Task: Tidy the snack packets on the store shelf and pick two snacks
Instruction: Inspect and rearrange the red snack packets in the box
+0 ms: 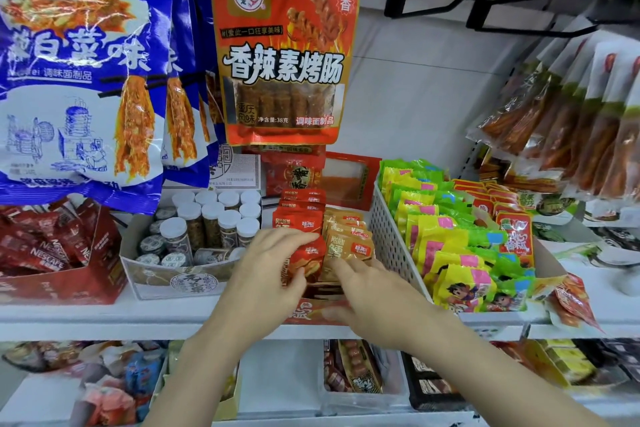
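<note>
Nescafé box far left | capped jars in carton | black hooks above

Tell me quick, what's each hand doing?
Left hand: gripping a red snack packet.
Right hand: open, fingers touching the tan snack packets, holding nothing.

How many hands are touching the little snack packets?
2. The left hand grips a red packet; the right hand touches a tan packet beside it.
</note>
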`<state>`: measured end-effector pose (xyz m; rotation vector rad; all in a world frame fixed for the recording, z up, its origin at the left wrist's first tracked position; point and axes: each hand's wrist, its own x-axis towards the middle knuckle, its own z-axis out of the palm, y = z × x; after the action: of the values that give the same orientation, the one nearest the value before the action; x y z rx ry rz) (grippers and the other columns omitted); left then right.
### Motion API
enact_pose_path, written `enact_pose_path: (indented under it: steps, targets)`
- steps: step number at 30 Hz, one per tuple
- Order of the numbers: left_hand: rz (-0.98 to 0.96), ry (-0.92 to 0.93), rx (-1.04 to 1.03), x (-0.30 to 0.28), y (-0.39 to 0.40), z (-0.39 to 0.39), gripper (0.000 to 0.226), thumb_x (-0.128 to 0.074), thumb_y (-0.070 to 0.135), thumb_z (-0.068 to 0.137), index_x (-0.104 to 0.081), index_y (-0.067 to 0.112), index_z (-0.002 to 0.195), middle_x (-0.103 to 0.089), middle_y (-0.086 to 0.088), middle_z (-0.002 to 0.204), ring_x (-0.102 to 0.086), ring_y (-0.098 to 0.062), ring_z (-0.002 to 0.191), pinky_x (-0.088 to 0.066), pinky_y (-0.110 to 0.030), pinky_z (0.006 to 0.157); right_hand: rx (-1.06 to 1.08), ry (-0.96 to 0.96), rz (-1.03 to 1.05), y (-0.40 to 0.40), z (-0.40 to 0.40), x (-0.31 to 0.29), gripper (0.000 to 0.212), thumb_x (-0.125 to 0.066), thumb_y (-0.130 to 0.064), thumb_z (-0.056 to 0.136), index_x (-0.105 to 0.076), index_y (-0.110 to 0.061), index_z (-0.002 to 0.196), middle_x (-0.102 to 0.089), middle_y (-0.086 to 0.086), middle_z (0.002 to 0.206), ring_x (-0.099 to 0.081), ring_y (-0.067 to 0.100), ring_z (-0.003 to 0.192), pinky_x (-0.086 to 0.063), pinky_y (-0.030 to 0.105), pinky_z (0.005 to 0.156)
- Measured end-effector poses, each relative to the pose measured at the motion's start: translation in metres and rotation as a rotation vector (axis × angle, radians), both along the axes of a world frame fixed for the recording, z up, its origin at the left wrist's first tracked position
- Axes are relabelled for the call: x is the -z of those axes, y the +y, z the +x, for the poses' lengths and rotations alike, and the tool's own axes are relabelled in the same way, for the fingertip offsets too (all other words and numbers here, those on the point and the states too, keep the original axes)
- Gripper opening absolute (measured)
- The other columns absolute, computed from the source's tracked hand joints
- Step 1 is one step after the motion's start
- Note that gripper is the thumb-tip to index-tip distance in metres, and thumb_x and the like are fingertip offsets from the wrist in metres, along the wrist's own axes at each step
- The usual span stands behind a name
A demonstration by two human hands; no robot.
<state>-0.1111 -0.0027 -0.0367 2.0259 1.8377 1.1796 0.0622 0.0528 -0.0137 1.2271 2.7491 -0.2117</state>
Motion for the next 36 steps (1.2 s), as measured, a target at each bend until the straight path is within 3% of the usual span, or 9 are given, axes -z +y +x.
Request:
enact_pose_path:
  steps: [3, 7, 10, 16, 21, 25, 28, 32, 36]
  targets:
    - [-0.044, 0.006, 0.105, -0.004, -0.006, 0.001, 0.059, -0.065, 0.002, 0.075, -0.062, 0.027, 0.129, -0.057, 0.019, 0.123, -0.042, 0.0, 0.124, -0.029, -0.016, 0.108, 0.025, 0.1, 0.014, 0.002, 0.009, -0.008, 0.072, -0.067, -0.05, 0.086, -0.036, -0.022, 0.144, -0.047, 0.002, 0.136, -0.046, 0.026, 0.125, -0.044, 0.042, 0.101]
    - [-0.14, 0.052, 0.185, 0.002, -0.01, -0.005, 0.055, -0.067, 0.02, 0.079, -0.058, 0.034, 0.132, -0.054, 0.028, 0.12, -0.044, 0.009, 0.117, -0.026, -0.002, 0.097, 0.043, 0.123, 0.006, 0.002, 0.023, -0.011, 0.075, -0.075, -0.039, 0.081, -0.038, -0.025, 0.145, -0.047, -0.001, 0.14, -0.049, 0.023, 0.126, -0.045, 0.037, 0.102]
    - [-0.199, 0.03, 0.207, 0.009, -0.009, -0.003, 0.049, -0.074, 0.032, 0.081, -0.06, 0.036, 0.128, -0.054, 0.028, 0.111, -0.051, 0.008, 0.105, -0.04, -0.01, 0.087, 0.019, 0.195, -0.011, 0.002, 0.028, -0.015, 0.05, -0.066, -0.02, 0.083, -0.055, -0.032, 0.13, -0.061, -0.007, 0.121, -0.058, 0.016, 0.111, -0.051, 0.033, 0.09]
    - [-0.225, -0.07, 0.154, 0.02, 0.0, 0.01, 0.053, -0.083, 0.03, 0.077, -0.063, 0.031, 0.126, -0.051, 0.021, 0.115, -0.054, 0.004, 0.103, -0.041, -0.007, 0.093, 0.042, 0.268, -0.051, -0.001, 0.03, -0.02, 0.057, -0.051, 0.002, 0.08, -0.063, -0.03, 0.126, -0.065, -0.008, 0.119, -0.058, 0.007, 0.095, -0.041, 0.003, 0.069]
    - [-0.169, -0.044, 0.166, 0.024, 0.003, 0.024, 0.048, -0.081, 0.024, 0.08, -0.065, 0.03, 0.125, -0.053, 0.017, 0.111, -0.051, 0.0, 0.106, -0.037, -0.009, 0.094, 0.052, 0.311, -0.076, -0.012, 0.034, -0.017, 0.062, -0.047, 0.004, 0.081, -0.061, -0.032, 0.13, -0.061, -0.01, 0.127, -0.054, 0.007, 0.116, -0.041, 0.011, 0.093]
    - [-0.142, -0.045, 0.134, 0.026, 0.004, 0.02, 0.035, -0.074, 0.018, 0.086, -0.068, 0.03, 0.119, -0.054, 0.02, 0.111, -0.048, 0.002, 0.109, -0.031, -0.007, 0.094, 0.135, 0.315, -0.05, 0.006, 0.029, -0.034, 0.052, -0.044, 0.004, 0.088, -0.068, -0.029, 0.12, -0.068, -0.009, 0.12, -0.061, 0.006, 0.104, -0.037, 0.002, 0.078]
    - [-0.138, -0.062, 0.153, 0.029, 0.005, 0.02, 0.03, -0.074, 0.026, 0.087, -0.068, 0.029, 0.116, -0.058, 0.02, 0.119, -0.047, 0.004, 0.115, -0.034, -0.011, 0.099, 0.164, 0.392, 0.065, 0.035, 0.012, -0.045, 0.03, -0.053, -0.008, 0.095, -0.069, -0.02, 0.118, -0.071, -0.004, 0.115, -0.064, 0.011, 0.106, -0.037, 0.006, 0.079]
    - [-0.102, -0.092, 0.157, 0.03, 0.005, 0.022, 0.018, -0.068, 0.022, 0.092, -0.068, 0.026, 0.11, -0.068, 0.016, 0.108, -0.06, -0.001, 0.101, -0.049, -0.025, 0.085, 0.208, 0.186, 0.065, 0.065, -0.008, -0.037, 0.033, -0.068, -0.022, 0.09, -0.066, -0.015, 0.122, -0.067, 0.009, 0.119, -0.061, 0.024, 0.112, -0.049, 0.03, 0.092]
    - [0.014, -0.069, 0.12, 0.035, 0.007, 0.022, 0.02, -0.069, 0.007, 0.09, -0.073, 0.018, 0.106, -0.071, 0.011, 0.102, -0.064, -0.006, 0.098, -0.053, -0.031, 0.083, 0.233, 0.042, 0.102, 0.071, -0.011, -0.018, 0.031, -0.067, -0.018, 0.088, -0.065, -0.012, 0.119, -0.065, 0.014, 0.116, -0.063, 0.03, 0.106, -0.054, 0.035, 0.086]
